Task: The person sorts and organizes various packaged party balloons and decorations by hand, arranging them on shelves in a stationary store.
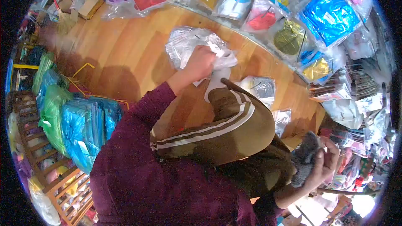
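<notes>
My left hand (pixel 202 61) reaches out over the wooden floor, closed on a crumpled clear plastic bag (pixel 180 44) with silvery-white contents. Just below that bag lies a foot in a white sock (pixel 216 84), beneath my bent knee in brown trousers (pixel 234 138). Off to the right, my right hand (pixel 324 163) has its fingers curled toward the thumb, beside a dark grey fuzzy cloth item (pixel 305 159). A small white bit shows near those fingertips; I cannot tell what it is.
Flat plastic packets (pixel 261 88) lie on the floor right of my knee. Bagged goods, among them a shiny blue packet (pixel 330 15), line the far and right sides. Blue bagged stacks (pixel 83 129) and a slatted wooden rack (pixel 44 157) stand at left.
</notes>
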`<state>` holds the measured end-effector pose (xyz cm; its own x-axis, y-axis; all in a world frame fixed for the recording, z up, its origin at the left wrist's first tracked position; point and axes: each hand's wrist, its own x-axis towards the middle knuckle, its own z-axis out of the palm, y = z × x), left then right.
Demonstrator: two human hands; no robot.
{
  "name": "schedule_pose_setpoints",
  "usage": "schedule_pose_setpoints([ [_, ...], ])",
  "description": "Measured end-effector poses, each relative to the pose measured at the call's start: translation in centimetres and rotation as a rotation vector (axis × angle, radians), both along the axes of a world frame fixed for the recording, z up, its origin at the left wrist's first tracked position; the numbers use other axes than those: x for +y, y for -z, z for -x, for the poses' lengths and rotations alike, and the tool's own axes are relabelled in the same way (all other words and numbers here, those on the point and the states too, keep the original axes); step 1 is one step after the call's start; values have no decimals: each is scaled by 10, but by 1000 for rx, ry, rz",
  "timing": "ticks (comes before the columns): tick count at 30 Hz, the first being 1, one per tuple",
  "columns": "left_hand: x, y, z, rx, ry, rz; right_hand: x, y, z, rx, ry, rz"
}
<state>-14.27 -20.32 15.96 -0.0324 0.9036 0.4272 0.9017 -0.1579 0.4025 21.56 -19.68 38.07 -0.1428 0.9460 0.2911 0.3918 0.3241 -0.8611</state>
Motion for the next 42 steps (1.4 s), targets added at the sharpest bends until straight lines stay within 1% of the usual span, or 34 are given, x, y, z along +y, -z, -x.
schedule_pose_setpoints([
  [1, -4, 0, 5, 3, -1, -4, -1, 6, 3, 33, -31, 28],
  [2, -7, 1, 9, -1, -19, 44, -6, 6, 8, -12, -16, 81],
  [3, -8, 4, 12, -5, -38, 92, -2, 10, 12, -59, -58, 59],
  [5, -6, 11, 11, -55, -53, 66, 4, 20, 14, -51, -145, 34],
  [7, -2, 15, 10, -108, -72, 43, 9, 27, 15, -58, -120, 39],
  [9, 3, 8, 10, -256, -76, 91, 13, 28, 18, -70, -99, 46],
  [10, 5, 5, 12, -263, -82, 91, 14, 28, 19, -55, -74, 107],
  [11, 8, 3, 16, -348, -118, 140, 15, 29, 19, -41, -47, 168],
  [12, 10, 4, 20, -431, -152, 190, 19, 31, 17, -70, -46, 170],
  [15, 26, 32, 52, -491, -184, 202, 26, 38, 12, -76, -20, 211],
  [16, 29, 44, 63, -602, -225, 211, 29, 38, 11, -92, -17, 253],
  [17, 31, 59, 74, -609, -230, 219, 31, 38, 11, -100, -20, 262],
  [19, 37, 89, 97, -806, -388, 342, 36, 37, 13, -128, 43, 261],
  [20, 40, 105, 106, -809, -390, 347, 41, 37, 13, -154, 5, 230],
  [22, 45, 131, 121, -743, -481, 300, 45, 39, 10, -143, -13, 251],
  [23, 47, 137, 125, -746, -486, 310, 48, 40, 10, -131, -29, 270],
  [24, 48, 144, 128, -738, -457, 270, 49, 39, 12, -188, -5, 268],
  [25, 49, 150, 131, -729, -428, 231, 52, 40, 12, -193, -6, 281],
  [26, 50, 159, 136, -729, -440, 265, 54, 41, 9, -188, -7, 307],
  [27, 51, 150, 134, -729, -442, 278, 55, 43, 6, -183, -6, 333],
  [29, 55, 129, 132, -630, -430, 230, 58, 50, -2, -225, 4, 334],
  [31, 59, 138, 142, -579, -432, 298, 59, 51, -4, -266, -8, 383],
  [33, 66, 140, 143, -544, -406, 238, 60, 49, -1, -263, -22, 399],
  [35, 67, 144, 142, -591, -403, 196, 60, 48, 0, -258, -36, 407],
  [37, 66, 156, 143, -842, -386, 206, 60, 50, -2, -303, -35, 398],
  [38, 66, 159, 144, -843, -386, 204, 59, 51, -1, -305, -35, 396],
  [40, 66, 165, 146, -770, -349, 119, 58, 51, 3, -262, -33, 410],
  [41, 65, 159, 143, -773, -348, 118, 56, 50, 4, -264, -33, 409],
  [42, 63, 151, 140, -714, -371, 136, 55, 49, 4, -286, -14, 426],
])
